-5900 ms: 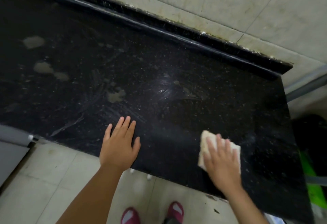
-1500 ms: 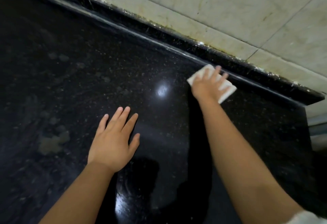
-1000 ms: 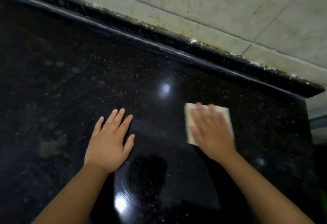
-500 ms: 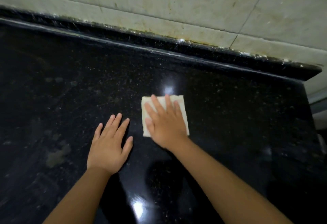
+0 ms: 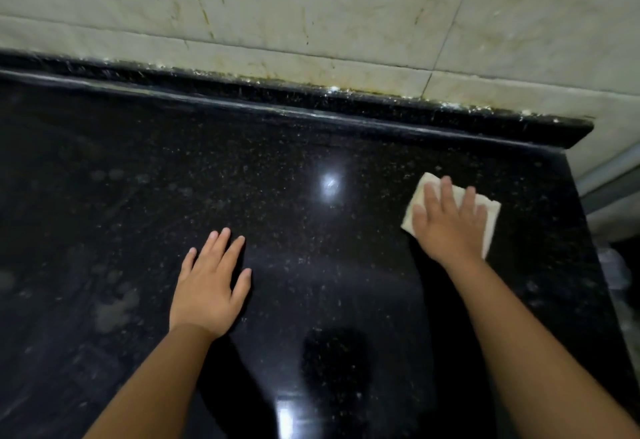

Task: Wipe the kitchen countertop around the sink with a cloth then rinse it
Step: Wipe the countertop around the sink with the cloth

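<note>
Black speckled counter (image 5: pixel 311 300) under both my hands: my right hand (image 5: pixel 446 227), fingers flat, has swept the cloth (image 5: pixel 490 211) from centre to two o'clock; left hand (image 5: pixel 211 286) stays spread, empty. Smears remain at nine o'clock.

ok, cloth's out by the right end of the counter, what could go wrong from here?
1. The right hand presses the cloth flat near the countertop's right edge; a further stroke could likely push grime off onto the floor.
2. The pale smears left of the left hand may get missed.
3. The left hand rests flat on a glossy surface; it could slip if that is wet.
</note>
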Motion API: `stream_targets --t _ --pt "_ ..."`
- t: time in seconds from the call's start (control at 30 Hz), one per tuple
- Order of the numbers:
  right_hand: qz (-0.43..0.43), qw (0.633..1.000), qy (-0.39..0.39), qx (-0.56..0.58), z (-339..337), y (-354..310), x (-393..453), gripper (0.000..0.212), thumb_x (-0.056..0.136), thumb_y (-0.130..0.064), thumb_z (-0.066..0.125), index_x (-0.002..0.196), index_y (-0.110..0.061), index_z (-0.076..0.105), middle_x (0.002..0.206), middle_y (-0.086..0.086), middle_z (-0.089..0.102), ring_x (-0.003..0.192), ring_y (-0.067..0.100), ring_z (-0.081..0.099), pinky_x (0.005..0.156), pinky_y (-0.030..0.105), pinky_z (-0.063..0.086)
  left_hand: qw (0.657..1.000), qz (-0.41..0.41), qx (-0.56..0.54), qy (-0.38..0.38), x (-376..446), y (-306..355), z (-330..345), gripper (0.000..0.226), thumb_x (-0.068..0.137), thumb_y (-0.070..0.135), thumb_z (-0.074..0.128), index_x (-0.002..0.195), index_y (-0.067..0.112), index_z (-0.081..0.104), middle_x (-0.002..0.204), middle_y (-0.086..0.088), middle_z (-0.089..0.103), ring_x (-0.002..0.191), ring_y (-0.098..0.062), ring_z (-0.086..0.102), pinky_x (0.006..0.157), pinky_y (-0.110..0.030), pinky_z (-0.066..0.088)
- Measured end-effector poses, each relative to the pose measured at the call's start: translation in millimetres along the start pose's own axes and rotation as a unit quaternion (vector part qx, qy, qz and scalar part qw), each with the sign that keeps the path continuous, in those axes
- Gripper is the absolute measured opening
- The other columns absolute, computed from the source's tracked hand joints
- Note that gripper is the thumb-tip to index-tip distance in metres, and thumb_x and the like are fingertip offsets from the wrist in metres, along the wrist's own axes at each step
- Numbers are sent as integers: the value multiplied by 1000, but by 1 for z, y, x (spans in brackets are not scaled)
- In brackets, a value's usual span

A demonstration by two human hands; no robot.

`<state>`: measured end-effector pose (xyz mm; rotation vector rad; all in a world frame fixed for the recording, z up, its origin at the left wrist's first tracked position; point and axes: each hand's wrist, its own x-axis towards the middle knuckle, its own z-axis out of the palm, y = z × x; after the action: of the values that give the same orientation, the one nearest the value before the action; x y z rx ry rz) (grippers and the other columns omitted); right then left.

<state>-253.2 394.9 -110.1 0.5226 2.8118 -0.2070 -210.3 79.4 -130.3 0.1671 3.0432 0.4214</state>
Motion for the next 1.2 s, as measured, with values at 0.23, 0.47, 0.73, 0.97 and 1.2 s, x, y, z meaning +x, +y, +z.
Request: stream_targets --t 0.23,0.47,0.73,0.97,1.2 --pt "-216 974 65 -27 47 -100 -77 60 85 -46 17 133 -30 48 145 -3 42 135 34 33 113 45 20 1000 3 1 -9 5 3 -5 82 75 55 6 139 14 36 150 -7 25 139 -13 12 113 -38 8" --pt "-372 921 86 -76 99 -7 -213 54 86 -49 35 138 -35 33 155 -8 19 143 27 7 111 42 12 999 -6 18 -38 1 9 -11 50 97 32 32 144 17 23 155 -4 12 143 -17 4 115 -36 1" --pt "63 992 110 -30 63 21 -203 51 99 -41 15 141 -20 34 155 6 18 137 40 21 105 58 26 997 31 22 -68 -8 4 -39 51 98 32 30 145 15 20 154 -8 14 142 -21 9 113 -39 12" --pt "-59 998 -5 14 79 -168 -195 81 76 -50 -12 149 -20 6 158 3 -4 142 39 -8 113 53 -3 996 84 -38 5 -110 -105 -62 51 87 31 32 122 2 56 131 -23 51 122 -39 46 93 -54 41" --pt "-235 971 46 -10 129 -324 -284 55 83 -40 30 123 -19 60 134 5 54 126 42 40 108 52 10 994 -97 -38 37 -185 -232 -84 41 90 18 47 126 -1 52 136 -24 44 130 -38 36 101 -54 33"
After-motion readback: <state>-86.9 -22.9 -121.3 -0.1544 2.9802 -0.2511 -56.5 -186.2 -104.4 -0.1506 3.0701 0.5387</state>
